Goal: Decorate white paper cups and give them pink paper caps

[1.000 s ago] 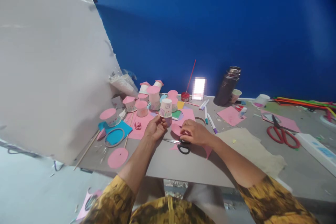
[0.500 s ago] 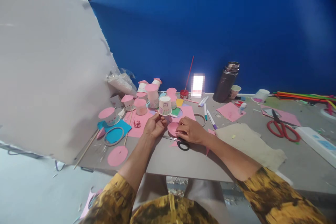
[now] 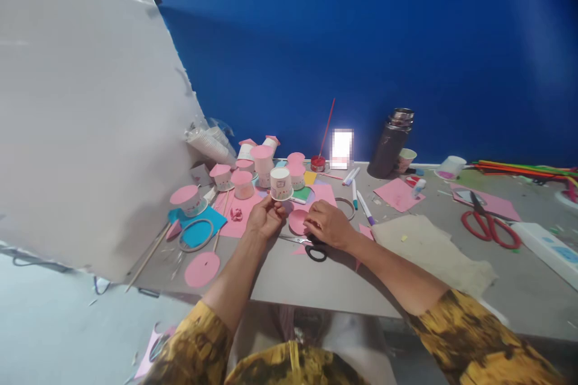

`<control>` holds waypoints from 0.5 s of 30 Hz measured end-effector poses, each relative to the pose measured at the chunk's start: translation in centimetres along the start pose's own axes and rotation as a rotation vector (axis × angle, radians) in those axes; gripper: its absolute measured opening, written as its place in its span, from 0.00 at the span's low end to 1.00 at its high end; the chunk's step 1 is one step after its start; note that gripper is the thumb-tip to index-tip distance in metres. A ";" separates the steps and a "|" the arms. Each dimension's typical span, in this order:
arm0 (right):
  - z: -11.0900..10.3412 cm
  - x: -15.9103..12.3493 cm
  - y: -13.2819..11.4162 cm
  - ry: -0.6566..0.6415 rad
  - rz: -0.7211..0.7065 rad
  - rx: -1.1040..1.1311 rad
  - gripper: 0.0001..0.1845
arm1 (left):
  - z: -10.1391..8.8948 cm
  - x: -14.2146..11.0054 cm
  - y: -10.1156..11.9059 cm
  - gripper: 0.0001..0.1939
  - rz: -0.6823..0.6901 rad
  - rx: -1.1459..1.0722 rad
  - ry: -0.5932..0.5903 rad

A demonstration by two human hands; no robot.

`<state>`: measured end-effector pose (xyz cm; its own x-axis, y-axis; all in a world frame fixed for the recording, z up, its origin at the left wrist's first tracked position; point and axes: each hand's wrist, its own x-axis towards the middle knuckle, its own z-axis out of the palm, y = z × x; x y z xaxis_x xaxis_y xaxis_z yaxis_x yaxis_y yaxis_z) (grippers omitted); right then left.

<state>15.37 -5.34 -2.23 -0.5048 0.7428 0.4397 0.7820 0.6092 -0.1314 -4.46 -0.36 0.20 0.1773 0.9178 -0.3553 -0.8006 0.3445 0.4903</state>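
My left hand [image 3: 265, 218] is closed round the rim of an upside-down white paper cup [image 3: 280, 183] with small drawings on its side, held just above the table. My right hand [image 3: 327, 224] rests on the table with its fingers pinched on a pink paper circle [image 3: 298, 221]. Black-handled scissors [image 3: 309, 246] lie directly under and in front of the right hand. Behind the held cup stands a cluster of upturned cups topped with pink paper [image 3: 253, 167].
A large white board [image 3: 85, 114] leans at the left. Pink circles [image 3: 202, 269], tape rings [image 3: 196, 233], markers [image 3: 363, 206], a red paint pot with brush [image 3: 318, 163], a dark flask [image 3: 390, 144], red scissors [image 3: 490, 230] and coloured sticks [image 3: 524, 171] lie about the grey table [image 3: 316, 280].
The right hand has slid the pink circle slightly left, nearer the cup. The left hand has tilted the cup a little and kept its hold.
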 end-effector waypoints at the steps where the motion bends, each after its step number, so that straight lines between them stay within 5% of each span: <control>1: -0.1 0.0 0.0 0.000 0.008 0.004 0.12 | 0.0 0.0 0.0 0.07 0.001 0.001 0.003; 5: 0.1 0.3 -1.3 -0.062 0.017 -0.042 0.23 | -0.1 0.0 -0.2 0.08 -0.001 0.010 0.007; 10: 0.8 1.2 -2.6 -0.060 0.084 -0.116 0.13 | 0.2 -0.3 -0.2 0.06 0.027 0.034 0.019; 15: -1.2 0.8 -0.3 0.090 0.258 -0.073 0.11 | 0.5 -0.9 -0.3 0.08 0.057 0.040 0.013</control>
<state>15.18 -5.25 -0.76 -0.2537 0.8410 0.4778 0.9062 0.3794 -0.1867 -4.08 -1.22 0.74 0.1240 0.9336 -0.3361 -0.7858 0.2992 0.5412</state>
